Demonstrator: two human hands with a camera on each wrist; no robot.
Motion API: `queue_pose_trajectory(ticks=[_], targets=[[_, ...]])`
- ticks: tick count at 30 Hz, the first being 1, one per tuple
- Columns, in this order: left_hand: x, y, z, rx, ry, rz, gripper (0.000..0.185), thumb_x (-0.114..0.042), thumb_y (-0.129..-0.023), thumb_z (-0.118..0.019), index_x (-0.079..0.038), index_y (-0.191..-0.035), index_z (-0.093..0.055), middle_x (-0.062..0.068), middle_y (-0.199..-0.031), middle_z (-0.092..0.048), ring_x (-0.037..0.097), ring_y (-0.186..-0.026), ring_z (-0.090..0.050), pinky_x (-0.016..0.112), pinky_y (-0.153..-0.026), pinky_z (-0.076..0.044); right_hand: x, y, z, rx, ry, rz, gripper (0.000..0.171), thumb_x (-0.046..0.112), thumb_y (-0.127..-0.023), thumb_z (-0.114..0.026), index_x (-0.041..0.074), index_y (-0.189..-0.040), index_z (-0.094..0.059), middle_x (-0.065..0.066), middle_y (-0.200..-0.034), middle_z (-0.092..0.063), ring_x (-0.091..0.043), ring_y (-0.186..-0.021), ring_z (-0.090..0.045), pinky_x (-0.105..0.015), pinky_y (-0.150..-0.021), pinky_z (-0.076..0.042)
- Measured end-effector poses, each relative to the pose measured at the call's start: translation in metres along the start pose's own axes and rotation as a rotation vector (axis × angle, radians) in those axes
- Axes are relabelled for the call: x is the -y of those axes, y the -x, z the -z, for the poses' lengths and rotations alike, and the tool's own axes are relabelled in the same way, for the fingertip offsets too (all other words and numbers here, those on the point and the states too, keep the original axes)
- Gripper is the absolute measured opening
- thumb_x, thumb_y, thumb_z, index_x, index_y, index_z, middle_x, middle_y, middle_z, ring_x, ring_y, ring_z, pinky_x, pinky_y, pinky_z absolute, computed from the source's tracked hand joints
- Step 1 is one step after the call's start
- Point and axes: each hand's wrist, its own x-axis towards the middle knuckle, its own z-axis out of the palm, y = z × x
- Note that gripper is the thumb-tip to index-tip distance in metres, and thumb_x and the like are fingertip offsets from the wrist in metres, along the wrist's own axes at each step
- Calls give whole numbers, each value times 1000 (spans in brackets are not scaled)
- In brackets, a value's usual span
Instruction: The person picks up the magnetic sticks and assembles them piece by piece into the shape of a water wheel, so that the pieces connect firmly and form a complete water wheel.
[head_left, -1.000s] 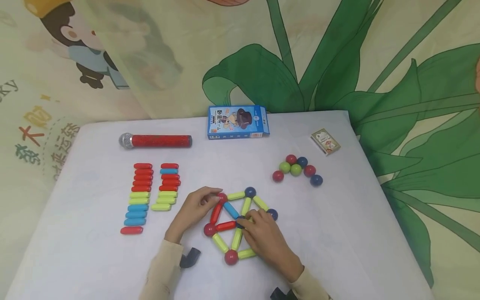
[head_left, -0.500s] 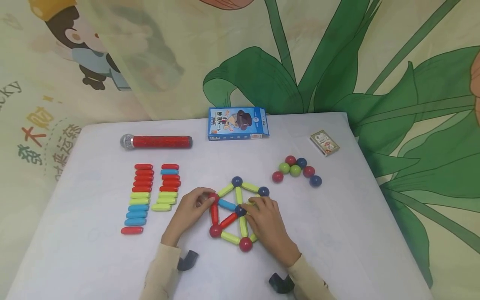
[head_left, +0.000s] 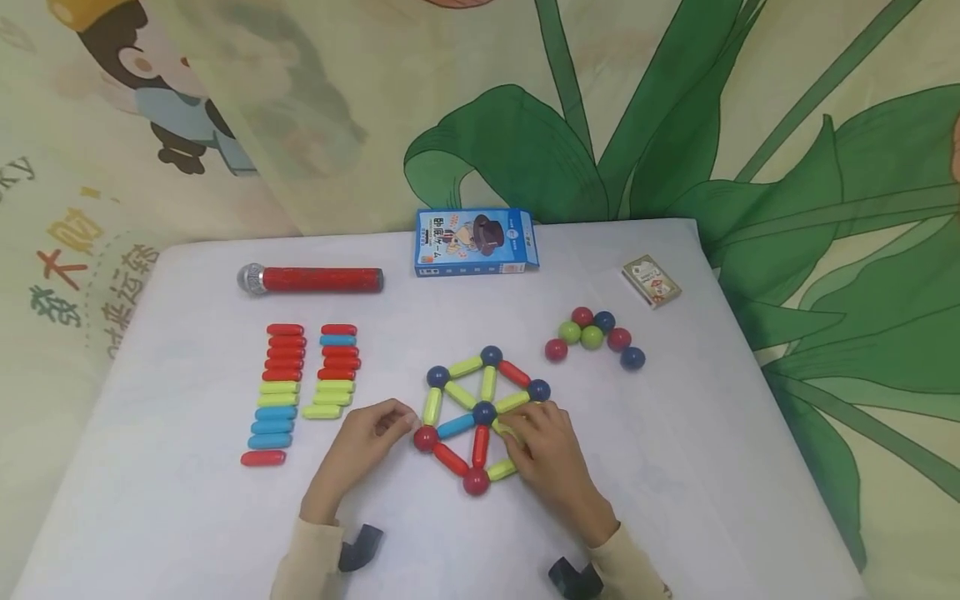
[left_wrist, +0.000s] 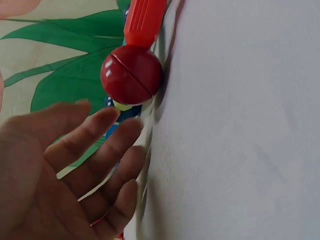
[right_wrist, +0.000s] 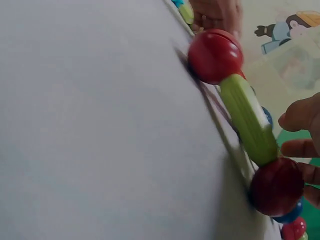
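A wheel-shaped figure of magnetic sticks and balls lies flat on the table, with a dark blue ball [head_left: 484, 412] at its hub. My left hand [head_left: 365, 442] is at its left side, fingers loosely bent beside a red ball [head_left: 425, 439]; the left wrist view shows a small gap between the fingertips and a red ball [left_wrist: 131, 75]. My right hand [head_left: 555, 454] is over the lower right rim and hides part of it. In the right wrist view its thumb and fingers [right_wrist: 295, 147] are spread apart beside a dark red ball [right_wrist: 277, 186], joined by a green stick [right_wrist: 248, 120] to another red ball.
Two columns of red, green and blue sticks [head_left: 283, 375] lie left. Several loose balls [head_left: 592, 337] are grouped to the right. Along the back are a red microphone-like tube [head_left: 322, 279], a blue box [head_left: 476, 242] and a small card box [head_left: 651, 281].
The wheel figure has turned counterclockwise, its red balls passing from upper left toward the bottom. My left hand has shifted down and left, away from the ball it touched.
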Motion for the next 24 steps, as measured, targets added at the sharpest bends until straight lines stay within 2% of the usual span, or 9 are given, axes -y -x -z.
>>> queue_pose_trajectory(ticks=[3, 7, 9, 12, 16, 18, 20, 22, 24], targets=[[4, -1, 10, -137, -81, -24, 25, -22, -89, -68, -13, -112, -65, 2, -104, -66, 21, -98, -60, 41, -87, -54, 5, 1, -6, 28, 0, 40, 31, 14, -75, -81, 15, -105, -73, 2, -102, -66, -15, -94, -53, -32, -76, -44], [19, 7, 28, -301, -262, -24, 34, -11, -85, -71, -8, -117, -62, 13, -115, -58, 32, -111, -51, 52, -88, -51, 10, 1, -10, 64, 15, 44, 32, 13, -75, -81, 14, -106, -73, 0, -103, -66, -16, -96, -55, -33, -80, -46], [28, 14, 36, -337, -327, 4, 34, -6, -82, -72, -6, -115, -62, 15, -114, -55, 34, -109, -48, 53, -85, -51, 11, 1, -10, 73, 21, 41, 31, 13, -75, -81, 14, -106, -73, 1, -103, -66, -16, -96, -56, -33, -81, -47], [37, 23, 44, -337, -398, 18, 35, 0, -79, -71, -4, -112, -63, 18, -110, -54, 37, -104, -46, 55, -82, -49, 10, 1, -10, 68, 33, 35, 31, 13, -75, -81, 15, -105, -73, 1, -103, -66, -16, -96, -57, -33, -81, -47], [41, 26, 48, -337, -457, -20, 38, 0, -77, -73, -4, -113, -63, 20, -108, -58, 41, -101, -51, 57, -83, -47, 9, 0, -10, 51, 37, 36, 31, 14, -75, -81, 15, -105, -73, 2, -103, -66, -15, -96, -57, -33, -81, -48], [39, 26, 46, -356, -437, -54, 41, 0, -76, -76, -5, -114, -62, 19, -107, -60, 39, -100, -55, 56, -84, -49, 9, 0, -11, 50, 32, 37, 31, 14, -76, -80, 16, -106, -73, 2, -104, -66, -14, -97, -57, -32, -82, -47], [32, 23, 43, -393, -361, -107, 45, 0, -76, -77, -6, -117, -61, 15, -108, -62, 34, -100, -58, 52, -85, -51, 9, 0, -11, 49, 23, 38, 31, 14, -76, -80, 15, -106, -73, 2, -104, -66, -14, -96, -56, -32, -82, -47], [19, 18, 35, -410, -230, -184, 50, 0, -76, -77, -8, -123, -59, 10, -108, -63, 26, -100, -61, 43, -85, -54, 10, 1, -11, 45, 18, 35, 30, 13, -76, -80, 15, -105, -73, 2, -104, -66, -15, -95, -56, -32, -81, -47], [2, 10, 23, -380, -50, -278, 55, 2, -78, -75, -9, -128, -56, 6, -109, -62, 20, -101, -62, 34, -87, -54, 10, 1, -11, 45, 8, 26, 30, 13, -76, -80, 14, -105, -73, 1, -105, -65, -15, -95, -56, -32, -81, -46]])
